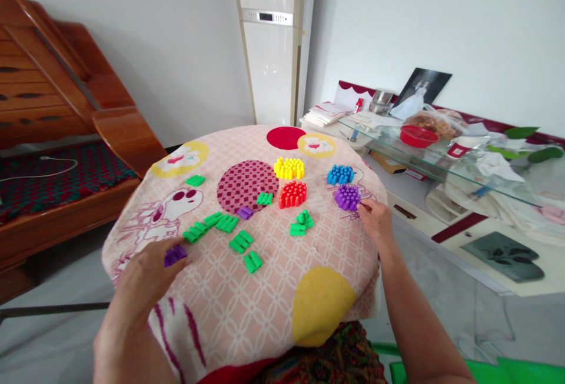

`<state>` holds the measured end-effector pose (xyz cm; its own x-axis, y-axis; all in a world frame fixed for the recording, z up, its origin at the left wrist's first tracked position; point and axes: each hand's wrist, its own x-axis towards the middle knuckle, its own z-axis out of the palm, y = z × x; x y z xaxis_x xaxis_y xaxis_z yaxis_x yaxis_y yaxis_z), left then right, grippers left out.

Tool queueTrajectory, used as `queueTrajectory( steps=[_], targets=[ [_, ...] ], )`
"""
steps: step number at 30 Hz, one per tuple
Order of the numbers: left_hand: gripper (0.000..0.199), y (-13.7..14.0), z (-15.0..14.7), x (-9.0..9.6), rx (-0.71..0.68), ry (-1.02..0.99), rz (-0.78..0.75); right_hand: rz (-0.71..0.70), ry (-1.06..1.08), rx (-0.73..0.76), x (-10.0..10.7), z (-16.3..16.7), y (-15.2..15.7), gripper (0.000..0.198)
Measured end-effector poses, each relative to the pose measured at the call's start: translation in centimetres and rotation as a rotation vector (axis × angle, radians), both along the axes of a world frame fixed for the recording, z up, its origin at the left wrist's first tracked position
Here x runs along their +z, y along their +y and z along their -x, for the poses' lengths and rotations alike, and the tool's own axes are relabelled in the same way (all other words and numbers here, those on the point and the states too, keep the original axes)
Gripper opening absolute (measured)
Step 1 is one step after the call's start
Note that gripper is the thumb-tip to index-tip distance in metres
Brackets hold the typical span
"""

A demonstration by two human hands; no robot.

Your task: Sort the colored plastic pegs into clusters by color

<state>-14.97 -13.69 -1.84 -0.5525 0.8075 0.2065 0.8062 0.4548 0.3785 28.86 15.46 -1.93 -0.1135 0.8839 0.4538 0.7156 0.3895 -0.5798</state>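
Note:
My left hand (149,263) is at the table's near left, fingers and thumb closed around a few purple peg-like plastic pieces (175,255). On the right, my right hand (375,219) pinches at the edge of a standing purple cluster (347,197), its fingertips on a purple piece. Just behind that stands a blue cluster (340,174). Red pieces (292,194) and yellow pieces (289,167) stand grouped near the middle. Green pieces (226,223) lie in small rows between my hands, with a small green pile (302,223) and a short purple row (245,213) among them.
A patterned cloth (269,313) covers the round table. To the left is a wooden bench (57,90). On the right, a glass-topped cabinet (384,131) holds a red bowl (419,136), papers and a photo. A tall white unit (269,60) stands behind.

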Motion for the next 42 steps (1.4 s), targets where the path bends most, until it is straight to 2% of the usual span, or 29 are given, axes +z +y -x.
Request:
queueTrajectory(
  steps=[2, 5, 8, 10, 12, 15, 17, 21, 24, 32, 35, 39, 42],
  targets=[
    [0.031, -0.1, 0.2, 0.0, 0.018, 0.004, 0.01, 0.004, 0.018, -0.014, 0.4, -0.2, -0.3, 0.033],
    [0.035, 0.0, -0.8, 1.2, 0.083, -0.036, 0.011, -0.044, 0.096, -0.036, 1.2, -0.2, -1.5, 0.036],
    [0.042, 0.9, -3.4, 3.1, 0.085, -0.169, -0.162, -0.056, 0.206, 0.022, 2.1, 0.8, -4.0, 0.035],
    [0.049, 2.2, -6.0, 4.1, 0.025, -0.289, -0.298, -0.011, 0.261, 0.13, 2.6, 2.3, -6.3, 0.031],
    [0.049, 3.8, -8.8, 4.7, -0.086, -0.355, -0.376, 0.043, 0.286, 0.298, 3.0, 4.3, -8.8, 0.027],
    [0.044, 5.9, -12.4, 4.8, -0.25, -0.385, -0.449, 0.155, 0.34, 0.553, 3.3, 7.4, -12.1, 0.023],
    [0.041, 6.7, -14.2, 4.7, -0.326, -0.367, -0.454, 0.225, 0.374, 0.651, 3.3, 9.0, -13.5, 0.022],
    [0.041, 7.3, -16.6, 4.6, -0.48, -0.3, -0.438, 0.327, 0.436, 0.676, 3.2, 10.5, -14.1, 0.024],
    [0.041, 7.5, -17.7, 4.5, -0.592, -0.281, -0.424, 0.456, 0.501, 0.674, 3.2, 10.5, -13.6, 0.025],
    [0.047, 8.5, -19.8, 3.0, -0.771, -0.248, -0.436, 0.75, 0.601, 0.655, 3.2, 7.8, -12.3, 0.025],
    [0.046, 8.6, -19.7, 2.8, -0.742, -0.246, -0.432, 0.668, 0.649, 0.537, 3.5, 5.6, -10.9, 0.024],
    [0.037, 8.5, -19.0, 2.5, -0.634, -0.287, -0.47, 0.288, 0.73, 0.157, 3.2, 2.4, -7.4, 0.028],
    [0.032, 8.5, -18.8, 2.3, -0.597, -0.312, -0.474, 0.054, 0.587, -0.06, 2.1, 0.5, -4.4, 0.03]
  ],
)
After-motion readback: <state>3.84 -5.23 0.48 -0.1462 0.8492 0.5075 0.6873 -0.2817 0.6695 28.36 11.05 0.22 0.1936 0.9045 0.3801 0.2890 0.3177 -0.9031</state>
